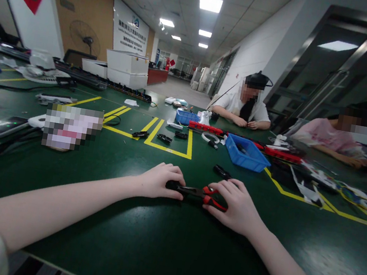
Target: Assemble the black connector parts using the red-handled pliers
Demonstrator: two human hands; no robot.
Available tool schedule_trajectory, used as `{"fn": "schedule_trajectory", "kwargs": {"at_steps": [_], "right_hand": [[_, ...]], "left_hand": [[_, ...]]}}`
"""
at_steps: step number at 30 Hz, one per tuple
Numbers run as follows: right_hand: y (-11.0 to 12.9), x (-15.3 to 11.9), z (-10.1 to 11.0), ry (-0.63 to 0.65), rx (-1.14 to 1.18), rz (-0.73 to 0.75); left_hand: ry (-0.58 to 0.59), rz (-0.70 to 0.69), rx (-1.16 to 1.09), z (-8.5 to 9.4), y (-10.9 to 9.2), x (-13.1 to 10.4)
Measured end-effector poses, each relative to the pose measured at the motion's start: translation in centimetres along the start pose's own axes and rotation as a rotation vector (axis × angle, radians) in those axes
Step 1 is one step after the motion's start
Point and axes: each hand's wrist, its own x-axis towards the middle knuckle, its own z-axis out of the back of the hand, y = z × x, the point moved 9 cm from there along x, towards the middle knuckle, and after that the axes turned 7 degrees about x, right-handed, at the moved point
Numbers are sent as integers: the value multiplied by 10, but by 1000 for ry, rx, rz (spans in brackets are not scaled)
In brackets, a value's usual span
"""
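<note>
Fingers point(224, 191) on pliers point(199, 192); bin point(247, 162) contents unclear

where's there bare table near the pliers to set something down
Bare table lies between the left forearm and right forearm, nearer the body than the pliers. Another patch borders the right forearm and right-hand yellow tape. It's crowded around the larger blue bin and, at left, among the cables.

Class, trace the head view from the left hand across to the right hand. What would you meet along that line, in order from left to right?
Left hand → black piece in its fingers → red-and-black-handled pliers → right hand, holding the pliers' handles.
</note>
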Motion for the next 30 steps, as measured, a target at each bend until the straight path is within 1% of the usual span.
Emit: {"fn": "schedule_trajectory", "kwargs": {"at_steps": [5, 11, 15, 21, 30], "right_hand": [[-9, -4, 5, -44, -21, -10], [-20, -8, 10, -104, -27, -41], [-19, -8, 8, -91, -22, -31], [-14, -7, 4, -57, -34, -13], [-21, -9, 4, -80, -37, -38]], "left_hand": [[-7, 25, -9, 3, 0, -1], [-33, 44, 71, 6, -1, -1], [-56, 40, 82, 8, -2, -1], [4, 31, 15, 2, -1, 0], [-11, 12, 58, 3, -6, -3]]}}
